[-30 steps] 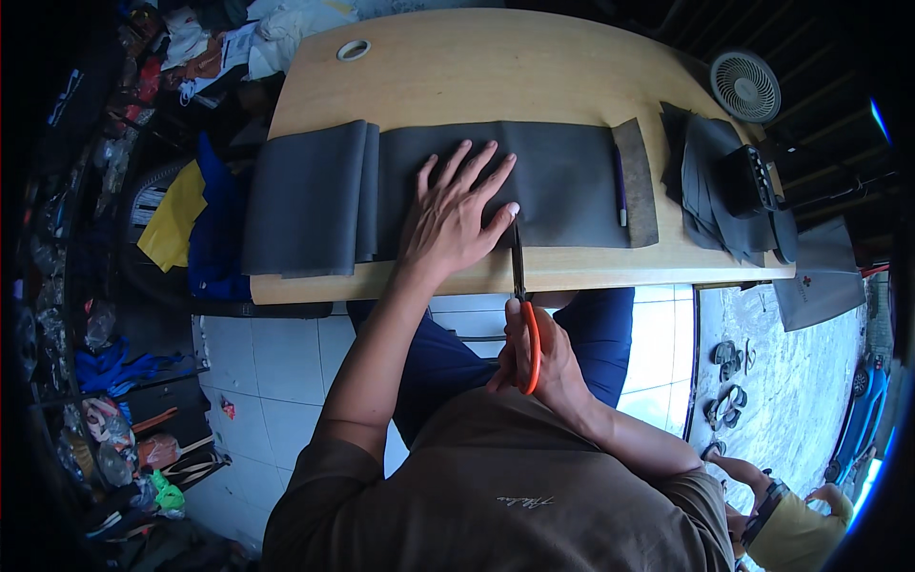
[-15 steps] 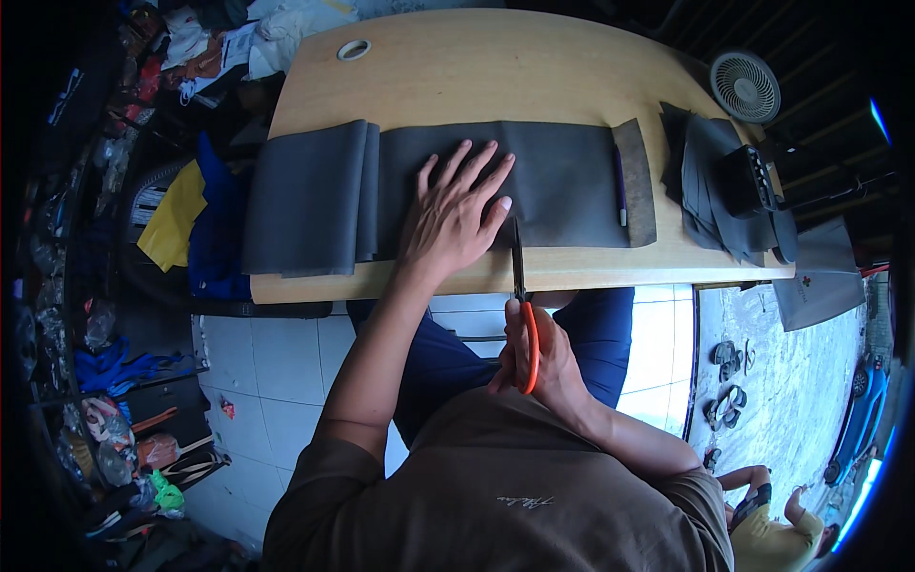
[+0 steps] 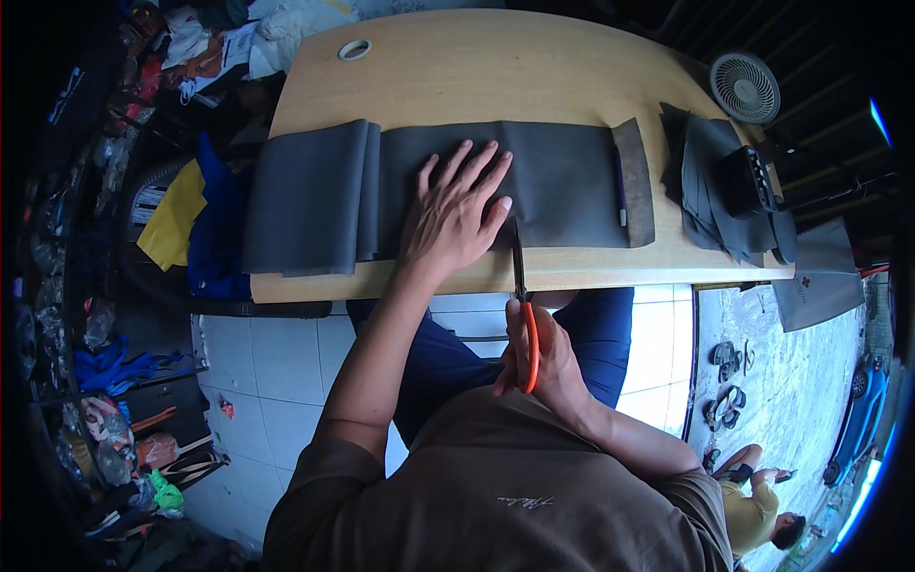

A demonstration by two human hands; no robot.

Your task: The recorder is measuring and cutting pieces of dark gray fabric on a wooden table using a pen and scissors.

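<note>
Under the flat, splayed left hand (image 3: 456, 214), a dark sheet (image 3: 572, 186) is lying, while the right hand (image 3: 556, 362) is gripping scissors (image 3: 531, 338), blades (image 3: 518, 262) overlapping it beside the left thumb (image 3: 499, 214).

A round fan (image 3: 744, 87) (grey, with a grille) is seen at upper right; dark sandals (image 3: 728, 358) are scattered on the pale ground (image 3: 777, 381), and a blue car (image 3: 855, 424) is parked beyond them.
</note>
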